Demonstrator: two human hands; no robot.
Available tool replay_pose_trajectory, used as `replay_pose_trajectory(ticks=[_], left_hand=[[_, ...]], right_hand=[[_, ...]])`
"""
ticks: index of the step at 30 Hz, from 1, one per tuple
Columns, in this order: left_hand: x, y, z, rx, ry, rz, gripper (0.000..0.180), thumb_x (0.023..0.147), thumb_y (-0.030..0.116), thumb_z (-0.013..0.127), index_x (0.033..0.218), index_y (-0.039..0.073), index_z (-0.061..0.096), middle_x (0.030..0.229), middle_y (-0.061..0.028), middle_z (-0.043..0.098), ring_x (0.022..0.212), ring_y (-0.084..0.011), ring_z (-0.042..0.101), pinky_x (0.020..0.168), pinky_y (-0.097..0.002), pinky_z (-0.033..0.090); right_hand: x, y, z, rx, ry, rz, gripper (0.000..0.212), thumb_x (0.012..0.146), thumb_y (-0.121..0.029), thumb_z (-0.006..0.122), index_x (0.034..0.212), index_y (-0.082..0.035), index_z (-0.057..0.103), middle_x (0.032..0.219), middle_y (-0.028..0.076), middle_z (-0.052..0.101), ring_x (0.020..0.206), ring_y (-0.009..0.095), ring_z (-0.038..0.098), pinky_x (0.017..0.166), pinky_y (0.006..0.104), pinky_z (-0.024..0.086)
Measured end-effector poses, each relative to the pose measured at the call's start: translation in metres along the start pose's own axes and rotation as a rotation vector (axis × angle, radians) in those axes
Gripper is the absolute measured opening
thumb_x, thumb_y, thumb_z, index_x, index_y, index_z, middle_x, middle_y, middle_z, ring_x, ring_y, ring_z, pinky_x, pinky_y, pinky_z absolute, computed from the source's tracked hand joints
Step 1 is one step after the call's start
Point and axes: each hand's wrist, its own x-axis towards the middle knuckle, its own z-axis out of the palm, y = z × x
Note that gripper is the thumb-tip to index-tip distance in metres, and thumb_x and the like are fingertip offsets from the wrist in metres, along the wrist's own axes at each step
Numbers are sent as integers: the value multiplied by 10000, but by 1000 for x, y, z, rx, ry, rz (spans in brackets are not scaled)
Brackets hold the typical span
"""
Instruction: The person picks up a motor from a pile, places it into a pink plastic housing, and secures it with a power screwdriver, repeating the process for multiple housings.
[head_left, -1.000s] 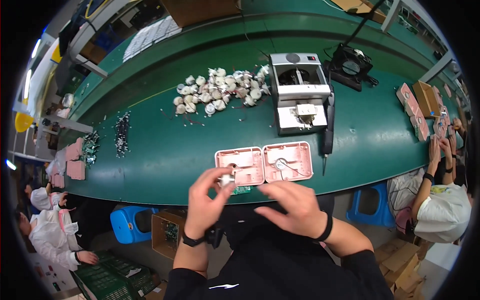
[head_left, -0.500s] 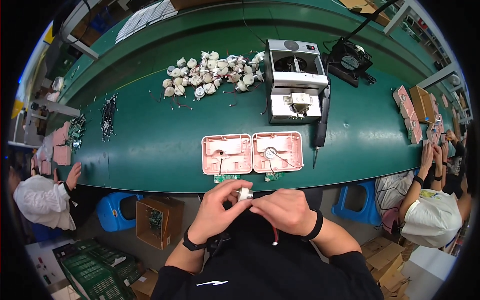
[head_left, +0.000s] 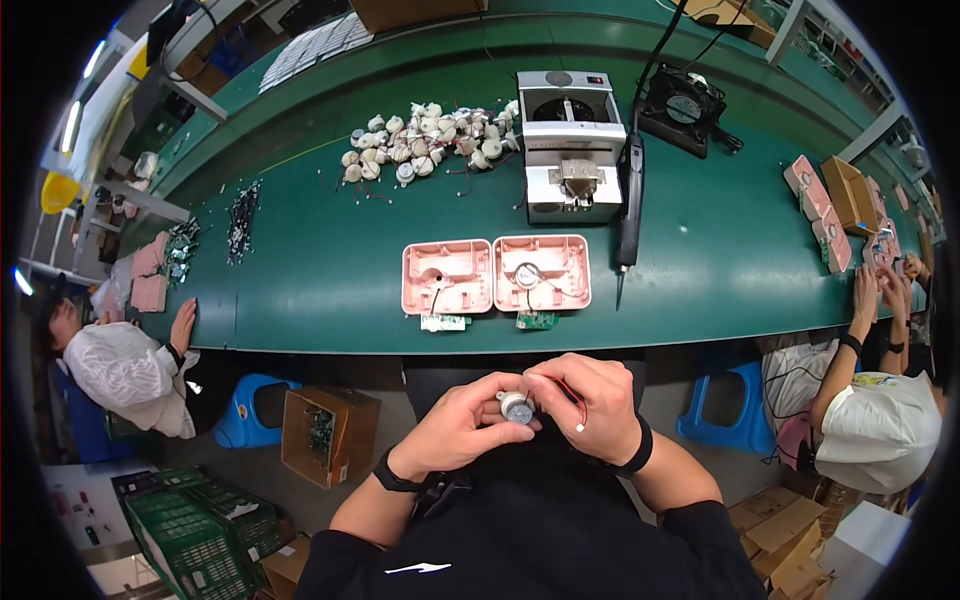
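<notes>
Close to my body, below the table edge, my left hand [head_left: 452, 428] is closed round a small round motor [head_left: 518, 408] with a white cap and a silver metal face turned up. My right hand [head_left: 598, 408] pinches the motor's red and black wires [head_left: 572, 396] beside it; a small white plug hangs at their end. On the table ahead sit two open pink plastic housings side by side. The left housing [head_left: 405, 280] has a wire running to a circuit board [head_left: 445, 323]. Inside the right housing [head_left: 587, 275] lies another round motor [head_left: 527, 276], with a green board [head_left: 537, 320] at its front edge.
Many white-capped motors [head_left: 430, 140] lie piled at the back. Right of them stand a silver screw feeder [head_left: 570, 145], an electric screwdriver [head_left: 629, 190] and a black fan [head_left: 683, 108]. Dark wires [head_left: 242, 222] lie far left. People work at both sides; a cardboard box [head_left: 350, 440] is below.
The motor has turned in my left hand, so its metal face now points up. My right fingers have shifted to the wires next to it. The head view has moved slightly.
</notes>
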Motion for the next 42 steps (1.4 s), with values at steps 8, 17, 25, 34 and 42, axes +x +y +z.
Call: replay_pose_trajectory(ticks=[8, 17, 25, 34, 42], left_hand=[[-16, 10, 9, 787, -24, 261, 371, 832, 107, 797, 1155, -1, 650, 1075, -125, 698, 984, -247, 700, 856, -340, 546], [-18, 2, 14, 803, 60, 252, 290, 851, 148, 774, 1099, 36, 673, 1048, -131, 701, 932, -277, 683, 818, -333, 535], [3, 78, -84, 735, 520, 325, 298, 810, 24, 768, 1086, 25, 655, 1070, -57, 687, 980, -157, 658, 878, -332, 526], [51, 40, -134, 1041, 435, 418, 271, 747, 66, 828, 976, 47, 682, 1171, -86, 637, 1111, -253, 624, 925, -385, 507], [67, 17, -145, 1281, 570, 483, 313, 684, 131, 879, 932, 72, 697, 1186, -89, 617, 1141, -317, 592, 955, -419, 495]], right_hand=[[-32, -7, -5, -69, -44, -51, 33, 857, -16, 727, 862, 3, 701, 728, 89, 701, 593, 185, 686, 529, 269, 520], [-54, -18, -1, -203, -47, -249, 83, 809, -23, 777, 855, -16, 707, 710, 89, 691, 580, 204, 673, 547, 284, 532], [-19, -6, -21, -155, 6, -106, 272, 799, 28, 768, 1054, 8, 676, 744, 84, 671, 611, 159, 660, 593, 272, 535], [-14, 49, -58, -268, 405, 281, 204, 912, 13, 677, 1107, 40, 625, 816, 46, 645, 651, 76, 605, 592, 219, 483], [7, 70, -75, -335, 435, 378, 211, 939, -34, 670, 1131, 38, 624, 818, 48, 645, 655, 84, 607, 610, 226, 494]])
